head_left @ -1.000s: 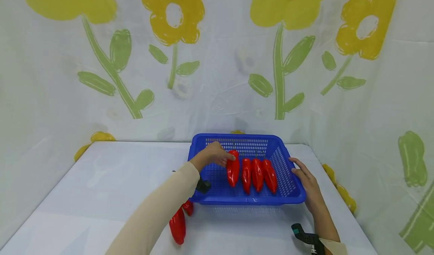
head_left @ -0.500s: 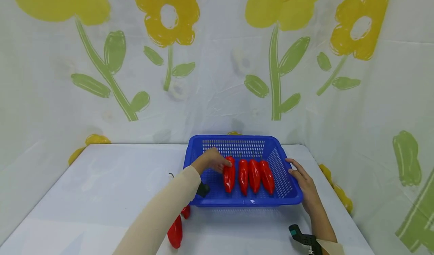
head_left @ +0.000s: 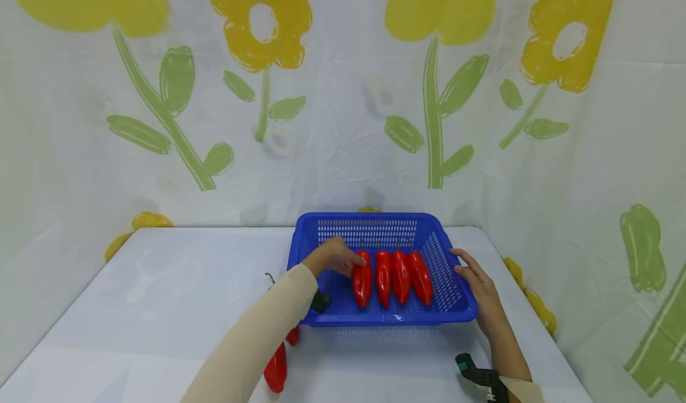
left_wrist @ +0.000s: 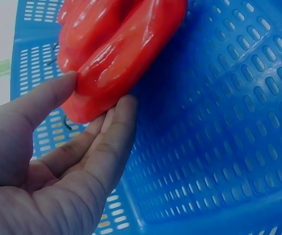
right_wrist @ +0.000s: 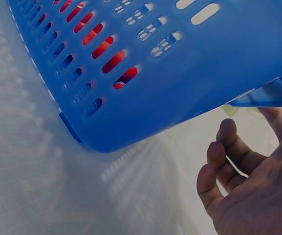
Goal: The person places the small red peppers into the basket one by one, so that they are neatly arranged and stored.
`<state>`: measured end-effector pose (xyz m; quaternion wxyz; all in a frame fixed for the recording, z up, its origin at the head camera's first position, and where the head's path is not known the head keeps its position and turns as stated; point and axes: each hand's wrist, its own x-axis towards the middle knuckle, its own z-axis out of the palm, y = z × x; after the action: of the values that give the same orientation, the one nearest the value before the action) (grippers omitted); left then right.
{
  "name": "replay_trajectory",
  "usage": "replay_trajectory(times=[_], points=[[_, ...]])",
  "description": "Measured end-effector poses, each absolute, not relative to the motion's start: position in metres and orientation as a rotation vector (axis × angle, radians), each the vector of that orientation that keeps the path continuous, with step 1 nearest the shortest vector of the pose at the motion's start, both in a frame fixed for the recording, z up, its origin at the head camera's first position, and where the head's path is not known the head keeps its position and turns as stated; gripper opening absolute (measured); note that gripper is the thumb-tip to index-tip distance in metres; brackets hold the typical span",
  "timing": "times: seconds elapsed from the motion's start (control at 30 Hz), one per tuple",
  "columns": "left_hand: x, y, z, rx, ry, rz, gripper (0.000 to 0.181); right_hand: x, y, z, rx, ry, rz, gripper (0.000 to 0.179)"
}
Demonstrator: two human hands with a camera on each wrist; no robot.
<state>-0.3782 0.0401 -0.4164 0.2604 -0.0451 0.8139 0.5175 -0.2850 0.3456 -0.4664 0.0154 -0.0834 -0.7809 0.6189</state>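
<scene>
In the head view, my left hand (head_left: 343,258) reaches into the blue plastic basket (head_left: 375,318) and holds a long red pepper (head_left: 362,284) near its stem end. The left wrist view shows the thumb on one side of this shiny pepper (left_wrist: 116,68) and fingertips on the other. Three more red peppers (head_left: 401,278) lie side by side to its right, tips toward me. My right hand (head_left: 485,290) holds the basket's right rim; in the right wrist view its lower fingers (right_wrist: 218,152) curl loosely beneath, apart from the basket wall.
Outside the basket, a red pepper (head_left: 276,368) and a smaller red piece (head_left: 292,335) lie on the white table (head_left: 161,296), partly hidden by my left sleeve (head_left: 257,337). A flower-printed curtain (head_left: 343,171) stands behind the table and along its sides.
My left hand has lowered the pepper onto the basket floor, left of the other three, and still holds it. My right hand stays at the rim. The view has shifted slightly.
</scene>
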Motion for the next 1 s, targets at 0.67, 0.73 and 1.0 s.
replay_trajectory(times=[0.67, 0.73, 1.0], points=[[-0.382, 0.044, -0.426, -0.149, 2.196, 1.341, 0.046, -0.286, 0.345, -0.469, -0.253, -2.423, 1.941, 0.053], [-0.381, 0.043, -0.424, -0.133, 2.22, 1.317, 0.048, -0.286, 0.345, -0.468, -0.246, -2.424, 1.934, 0.053], [-0.381, 0.032, -0.417, -0.117, 2.236, 1.419, 0.038, -0.285, 0.345, -0.468, -0.246, -2.42, 1.93, 0.054]])
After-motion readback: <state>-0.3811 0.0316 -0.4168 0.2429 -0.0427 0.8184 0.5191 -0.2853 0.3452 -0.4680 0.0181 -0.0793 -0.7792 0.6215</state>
